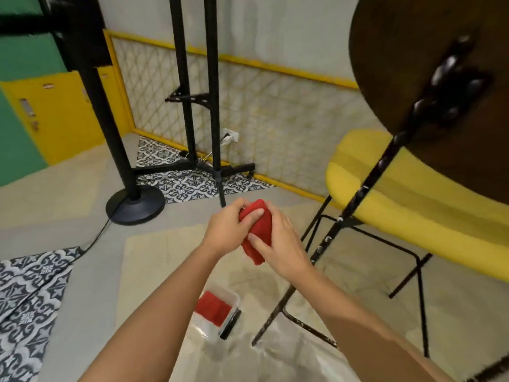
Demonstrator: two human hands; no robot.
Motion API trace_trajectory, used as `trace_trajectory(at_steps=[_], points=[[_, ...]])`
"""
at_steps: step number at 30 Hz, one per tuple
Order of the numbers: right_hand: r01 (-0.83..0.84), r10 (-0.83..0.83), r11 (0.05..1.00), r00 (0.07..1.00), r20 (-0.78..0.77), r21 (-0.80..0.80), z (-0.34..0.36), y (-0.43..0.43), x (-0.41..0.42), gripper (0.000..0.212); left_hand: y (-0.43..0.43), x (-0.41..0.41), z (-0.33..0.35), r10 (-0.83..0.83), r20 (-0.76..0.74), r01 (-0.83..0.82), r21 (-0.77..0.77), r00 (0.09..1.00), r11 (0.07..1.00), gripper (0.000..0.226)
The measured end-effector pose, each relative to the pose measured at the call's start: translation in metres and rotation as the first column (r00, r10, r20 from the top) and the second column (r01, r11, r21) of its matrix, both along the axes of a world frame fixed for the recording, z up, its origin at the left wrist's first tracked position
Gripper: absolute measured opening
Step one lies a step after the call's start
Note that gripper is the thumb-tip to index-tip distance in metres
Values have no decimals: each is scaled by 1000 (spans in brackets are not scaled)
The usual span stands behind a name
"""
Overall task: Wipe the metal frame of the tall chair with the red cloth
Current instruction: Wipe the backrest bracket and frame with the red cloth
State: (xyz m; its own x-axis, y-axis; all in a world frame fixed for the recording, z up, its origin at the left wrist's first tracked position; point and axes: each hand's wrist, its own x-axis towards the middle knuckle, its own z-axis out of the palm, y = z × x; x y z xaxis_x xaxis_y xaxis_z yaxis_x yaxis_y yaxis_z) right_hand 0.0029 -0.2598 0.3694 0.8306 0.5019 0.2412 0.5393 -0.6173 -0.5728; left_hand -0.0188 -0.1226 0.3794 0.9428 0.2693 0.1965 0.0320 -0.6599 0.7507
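Both hands hold a folded red cloth [260,230] in front of me, above the floor. My left hand [228,230] grips its upper left side, thumb on top. My right hand [281,244] grips its right side, thumb pressed on the front. To the right stands the tall chair with a yellow seat [385,188] and a thin black metal frame. One long black leg [344,216], speckled with white spots, slants from upper right down to the floor just right of my hands. Neither hand touches the frame.
On the floor below my hands lies a clear plastic box [217,312] holding another red cloth, with a black object at its edge. A dark round tabletop [413,64] hangs at upper right. Black stands [135,199] and cables occupy the left and back by the wall.
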Motion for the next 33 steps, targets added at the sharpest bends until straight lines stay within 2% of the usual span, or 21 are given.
trace_trajectory(at_steps=[4, 10, 12, 15, 18, 20, 24, 29, 33], points=[[26, -36, 992, 996, 80, 124, 61, -39, -20, 84, -42, -13, 70, -76, 103, 87, -103, 992, 991, 19], [117, -151, 983, 953, 264, 140, 116, -79, -33, 93, -93, -23, 130, -131, 202, 179, -241, 971, 954, 26], [137, -168, 984, 926, 339, 113, 132, -94, -34, 93, -109, -25, 147, -151, 213, 214, -312, 965, 926, 31], [155, -166, 986, 881, 442, 62, 150, -113, -37, 88, -129, -30, 165, -194, 236, 282, -433, 952, 856, 25], [192, -209, 978, 842, 498, 84, 171, -133, -39, 81, -146, -28, 181, -199, 286, 326, -522, 937, 788, 20], [222, -223, 972, 769, 599, 78, 188, -145, -40, 67, -154, -24, 192, -186, 332, 353, -566, 925, 745, 21], [310, -220, 950, 628, 747, 19, 219, -159, -33, 49, -164, -15, 204, -122, 368, 333, -589, 922, 736, 32], [338, -192, 941, 490, 850, 18, 251, -160, -21, 47, -167, 2, 210, -44, 378, 280, -599, 925, 750, 34], [394, -141, 918, 444, 885, -51, 263, -153, -7, 50, -162, 13, 212, 1, 343, 223, -612, 939, 759, 42]])
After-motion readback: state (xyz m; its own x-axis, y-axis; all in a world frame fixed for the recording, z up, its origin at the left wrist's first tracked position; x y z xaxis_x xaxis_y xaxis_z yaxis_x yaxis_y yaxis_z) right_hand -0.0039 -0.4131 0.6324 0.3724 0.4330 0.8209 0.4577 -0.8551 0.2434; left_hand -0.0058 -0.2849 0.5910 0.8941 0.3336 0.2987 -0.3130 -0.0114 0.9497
